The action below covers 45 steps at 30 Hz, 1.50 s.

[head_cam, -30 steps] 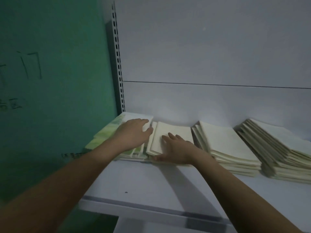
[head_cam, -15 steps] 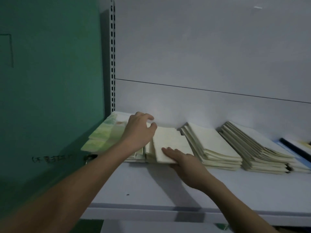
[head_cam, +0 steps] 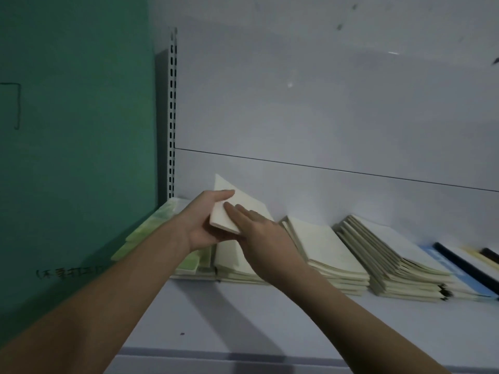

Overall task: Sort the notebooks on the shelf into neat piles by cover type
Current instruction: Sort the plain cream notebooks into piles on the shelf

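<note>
A cream notebook (head_cam: 237,203) is lifted off the shelf and tilted up, with its far corner pointing at the back panel. My left hand (head_cam: 204,225) grips its left edge, thumb on top. My right hand (head_cam: 259,233) lies flat on its right part with straight fingers. Beneath them lies a cream pile (head_cam: 232,261). A pile with green covers (head_cam: 151,230) sits at the far left, partly hidden by my left arm. Two more cream piles, one (head_cam: 328,249) in the middle and a fanned one (head_cam: 391,252) further right, lie on the white shelf (head_cam: 243,319).
Blue and dark-spined notebooks (head_cam: 459,268) lie at the right edge. A slotted metal upright (head_cam: 172,117) stands at the shelf's left back corner beside a green wall (head_cam: 75,130). The shelf's front strip is bare in front of the piles.
My left hand left the green pile and took hold of the top cream notebook, which now is raised and tilted. My right hand moved up onto it. The camera view shifted left and upward.
</note>
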{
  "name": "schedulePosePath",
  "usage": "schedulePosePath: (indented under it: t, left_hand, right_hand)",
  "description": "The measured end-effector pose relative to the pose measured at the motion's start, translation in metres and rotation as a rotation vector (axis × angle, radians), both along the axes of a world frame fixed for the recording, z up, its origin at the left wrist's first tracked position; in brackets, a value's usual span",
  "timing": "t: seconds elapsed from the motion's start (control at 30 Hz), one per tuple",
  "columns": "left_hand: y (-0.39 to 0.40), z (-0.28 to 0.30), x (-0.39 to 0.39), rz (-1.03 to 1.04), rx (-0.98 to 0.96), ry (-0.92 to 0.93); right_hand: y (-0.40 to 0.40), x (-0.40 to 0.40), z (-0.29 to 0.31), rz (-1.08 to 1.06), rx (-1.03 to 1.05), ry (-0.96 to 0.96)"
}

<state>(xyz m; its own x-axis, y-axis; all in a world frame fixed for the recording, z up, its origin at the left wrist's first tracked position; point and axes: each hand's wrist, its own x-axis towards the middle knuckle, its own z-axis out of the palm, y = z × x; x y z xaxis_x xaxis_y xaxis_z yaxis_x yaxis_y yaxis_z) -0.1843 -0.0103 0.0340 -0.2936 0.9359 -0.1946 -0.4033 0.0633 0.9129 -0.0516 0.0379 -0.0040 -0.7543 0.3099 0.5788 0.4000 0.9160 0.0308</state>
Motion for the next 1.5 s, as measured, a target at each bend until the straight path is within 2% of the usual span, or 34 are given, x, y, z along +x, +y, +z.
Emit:
schedulePosePath:
  t: [0.07, 0.13, 0.23, 0.33, 0.47, 0.6, 0.67, 0.8, 1.03, 1.07, 1.2, 1.23, 1.33, 1.4, 1.47, 1.5]
  left_hand:
    - [-0.003, -0.003, -0.008, 0.041, -0.038, 0.050]
    - [-0.006, -0.006, -0.016, 0.069, -0.068, 0.086]
    - [-0.014, -0.011, -0.036, 0.135, -0.043, 0.151]
    - [-0.026, -0.011, -0.054, 0.167, -0.004, 0.174]
    - [-0.042, -0.011, -0.066, 0.190, 0.005, 0.198]
    - [-0.051, -0.012, -0.074, 0.194, -0.028, 0.258]
    - [-0.051, -0.015, -0.080, 0.221, -0.035, 0.271]
    - [-0.052, -0.030, -0.082, 0.223, -0.037, 0.258]
    - [-0.043, -0.037, -0.074, 0.224, -0.007, 0.234]
    - [-0.042, -0.035, -0.073, 0.236, -0.007, 0.225]
    - [-0.044, -0.026, -0.069, 0.285, -0.005, 0.196]
    - [-0.044, -0.024, -0.068, 0.293, -0.002, 0.190]
    - [-0.041, -0.025, -0.061, 0.298, -0.011, 0.207]
    - [-0.036, -0.026, -0.050, 0.287, -0.024, 0.233]
    - [-0.031, -0.024, -0.034, 0.253, -0.046, 0.214]
    - [-0.030, -0.021, -0.027, 0.228, -0.050, 0.146]
  right_hand:
    - [0.002, -0.001, 0.000, 0.036, -0.076, -0.097]
    - [0.005, 0.003, 0.003, 0.036, -0.241, -0.184]
    - [0.021, 0.010, 0.000, -0.059, -0.473, -0.184]
    - [0.043, 0.009, -0.023, -0.130, -0.583, -0.260]
    - [0.050, -0.012, -0.050, -0.152, -0.579, -0.422]
    - [0.047, -0.022, -0.064, -0.191, -0.528, -0.476]
    - [0.039, -0.015, -0.071, -0.225, -0.437, -0.494]
    - [0.024, 0.011, -0.083, -0.209, -0.244, -0.441]
    - [0.021, 0.022, -0.078, -0.176, -0.163, -0.321]
    - [0.022, 0.021, -0.073, -0.176, -0.201, -0.259]
    - [0.046, 0.023, -0.033, -0.216, -0.696, 0.153]
    - [0.051, 0.024, -0.023, -0.220, -0.731, 0.232]
    - [0.055, 0.017, -0.001, -0.186, -0.519, 0.305]
    - [0.043, 0.006, 0.016, -0.114, -0.377, 0.288]
    - [0.025, -0.008, 0.026, -0.082, -0.191, 0.145]
    - [0.015, -0.016, 0.026, -0.083, -0.084, 0.031]
